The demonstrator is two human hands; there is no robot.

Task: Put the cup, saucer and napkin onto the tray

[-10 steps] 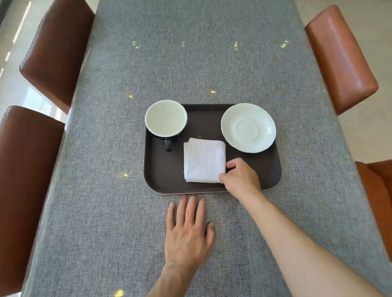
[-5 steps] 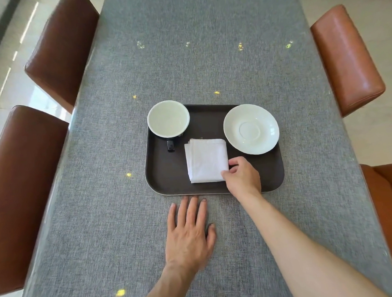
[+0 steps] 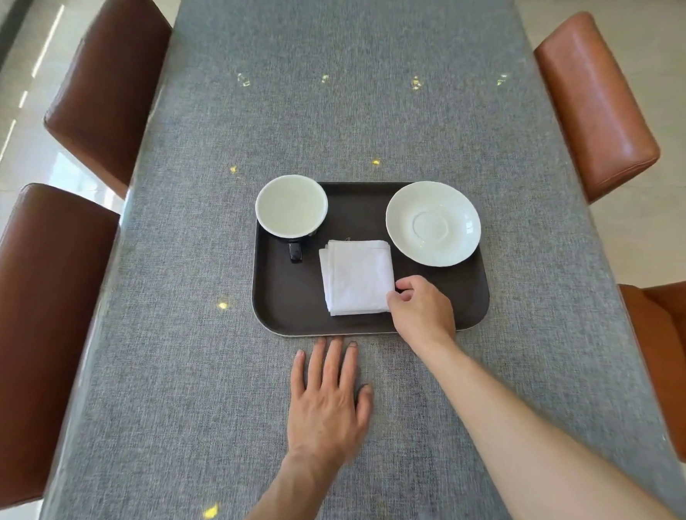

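Far left: two brown chairs point(image 3: 47, 318) pushed up along the table's left edge, one nearer you, one further back point(image 3: 110, 89).

Table point(image 3: 347, 98) under a grey woven cloth, with small bright flecks of light scattered on it.

Your left hand point(image 3: 328, 401) lies palm down on the cloth, fingers spread a little and flat, thumb out to the side. It holds nothing. The fingertips reach just short of the tray's near rim; whether they touch it cannot be told.

Dark tray point(image 3: 288, 303) sits mid-table, long side facing you. All three items rest on it.

Cup point(image 3: 291, 205) in the tray's far left corner, upright, white inside, dark handle pointing toward you. Its rim overhangs the tray's far edge in this view.

Napkin point(image 3: 356, 277), white and folded into a square, lies flat in the middle of the tray, to the near right of the cup, apart from the handle.

Your right hand point(image 3: 422, 309) is at the napkin's near right corner, fingers curled, thumb and forefinger closed on the napkin's right edge. The wrist crosses the tray's near rim.

Saucer point(image 3: 432, 223), white, in the tray's far right corner, just beside the napkin's far right corner. Its right edge is level with the tray's right rim.

Far right: two more chairs, orange-brown, one further back point(image 3: 593, 104), one nearer you point(image 3: 677, 360).
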